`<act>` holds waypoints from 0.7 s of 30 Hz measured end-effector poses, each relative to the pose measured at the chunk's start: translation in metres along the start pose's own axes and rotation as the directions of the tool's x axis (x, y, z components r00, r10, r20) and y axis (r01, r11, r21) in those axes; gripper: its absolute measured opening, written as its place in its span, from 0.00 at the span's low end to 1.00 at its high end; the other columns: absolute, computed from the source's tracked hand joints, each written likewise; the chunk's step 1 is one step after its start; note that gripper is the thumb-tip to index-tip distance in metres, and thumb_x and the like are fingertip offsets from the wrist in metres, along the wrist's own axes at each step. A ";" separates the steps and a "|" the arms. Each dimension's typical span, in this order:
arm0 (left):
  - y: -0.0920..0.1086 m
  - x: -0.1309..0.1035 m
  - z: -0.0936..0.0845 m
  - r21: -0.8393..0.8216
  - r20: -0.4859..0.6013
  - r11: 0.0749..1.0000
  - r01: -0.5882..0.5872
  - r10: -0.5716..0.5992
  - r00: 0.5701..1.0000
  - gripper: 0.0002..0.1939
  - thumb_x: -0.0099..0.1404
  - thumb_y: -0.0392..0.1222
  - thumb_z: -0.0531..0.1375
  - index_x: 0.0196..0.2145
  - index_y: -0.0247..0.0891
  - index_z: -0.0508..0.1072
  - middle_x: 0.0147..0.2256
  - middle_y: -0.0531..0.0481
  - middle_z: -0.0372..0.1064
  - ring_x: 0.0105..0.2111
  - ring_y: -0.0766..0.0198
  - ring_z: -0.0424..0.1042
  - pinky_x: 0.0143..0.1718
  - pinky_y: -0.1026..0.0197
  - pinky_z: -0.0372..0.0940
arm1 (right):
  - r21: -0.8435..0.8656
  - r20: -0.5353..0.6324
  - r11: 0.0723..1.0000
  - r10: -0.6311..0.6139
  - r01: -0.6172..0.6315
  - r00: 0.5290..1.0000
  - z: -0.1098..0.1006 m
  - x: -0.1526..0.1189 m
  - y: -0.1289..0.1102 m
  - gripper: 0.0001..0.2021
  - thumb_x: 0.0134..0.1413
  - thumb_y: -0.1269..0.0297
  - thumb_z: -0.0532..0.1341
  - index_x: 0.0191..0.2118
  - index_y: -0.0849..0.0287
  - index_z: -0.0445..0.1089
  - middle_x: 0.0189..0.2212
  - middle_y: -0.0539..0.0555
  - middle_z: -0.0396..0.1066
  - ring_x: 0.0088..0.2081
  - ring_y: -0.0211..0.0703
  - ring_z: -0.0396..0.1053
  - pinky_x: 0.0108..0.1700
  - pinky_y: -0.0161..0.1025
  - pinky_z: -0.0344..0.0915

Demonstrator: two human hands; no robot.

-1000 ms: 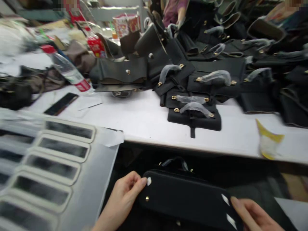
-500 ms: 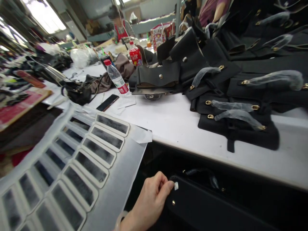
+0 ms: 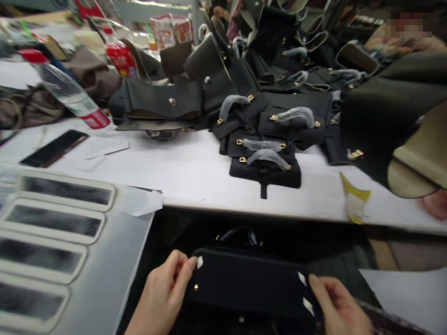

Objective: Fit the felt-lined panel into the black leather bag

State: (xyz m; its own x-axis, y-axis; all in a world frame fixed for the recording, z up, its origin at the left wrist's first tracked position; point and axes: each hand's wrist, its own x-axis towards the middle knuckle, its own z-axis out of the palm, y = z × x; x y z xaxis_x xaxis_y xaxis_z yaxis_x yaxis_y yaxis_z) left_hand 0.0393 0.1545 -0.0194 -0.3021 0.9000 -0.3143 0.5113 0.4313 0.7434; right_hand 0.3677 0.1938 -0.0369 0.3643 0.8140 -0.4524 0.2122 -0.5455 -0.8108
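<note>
Head view: black bag (image 3: 249, 284) between left hand (image 3: 164, 293), right hand (image 3: 337, 307).

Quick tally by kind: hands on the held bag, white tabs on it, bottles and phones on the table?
Hands: 2, left hand and right hand, both on the black bag
White tabs: 3
Bottles: 1, plastic bottle
Phones: 1
Total: 7

Two hands, the left hand (image 3: 164, 291) and the right hand (image 3: 337, 307), hold one black bag (image 3: 249, 284) bearing three white stickers (image 3: 302, 278). On the worktop (image 3: 195, 172) lie one phone (image 3: 54, 148), one plastic bottle (image 3: 68, 93) and one yellow-and-white packet (image 3: 354, 204); the piled black bags (image 3: 265, 153) are too many and too blurred to count.
</note>
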 end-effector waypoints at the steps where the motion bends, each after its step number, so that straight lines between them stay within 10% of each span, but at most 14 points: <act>1: -0.003 0.000 0.001 0.011 0.001 1.000 -0.016 0.016 1.000 0.23 0.68 0.61 0.50 0.26 0.41 0.62 0.21 0.58 0.57 0.21 0.67 0.60 0.24 0.66 0.55 | 0.004 -0.022 1.000 -0.026 0.026 0.999 0.001 -0.002 -0.003 0.25 0.41 0.37 0.68 0.28 0.57 0.69 0.21 0.50 0.67 0.23 0.40 0.65 0.22 0.32 0.63; 21: -0.009 -0.002 0.006 0.042 -0.081 0.992 -0.120 0.123 0.989 0.18 0.69 0.56 0.53 0.26 0.42 0.64 0.19 0.59 0.56 0.18 0.67 0.61 0.21 0.68 0.59 | -0.129 -0.172 0.975 -0.202 0.181 0.964 0.009 -0.006 0.011 0.26 0.48 0.35 0.62 0.30 0.57 0.67 0.21 0.50 0.68 0.25 0.41 0.67 0.27 0.32 0.66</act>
State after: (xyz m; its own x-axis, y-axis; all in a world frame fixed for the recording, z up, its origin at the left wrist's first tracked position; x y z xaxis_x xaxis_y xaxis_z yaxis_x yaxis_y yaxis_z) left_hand 0.0404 0.1492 -0.0287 -0.3009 0.9381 -0.1714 0.5771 0.3222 0.7504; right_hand 0.3597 0.1852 -0.0463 0.4643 0.8608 -0.2083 0.3900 -0.4099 -0.8245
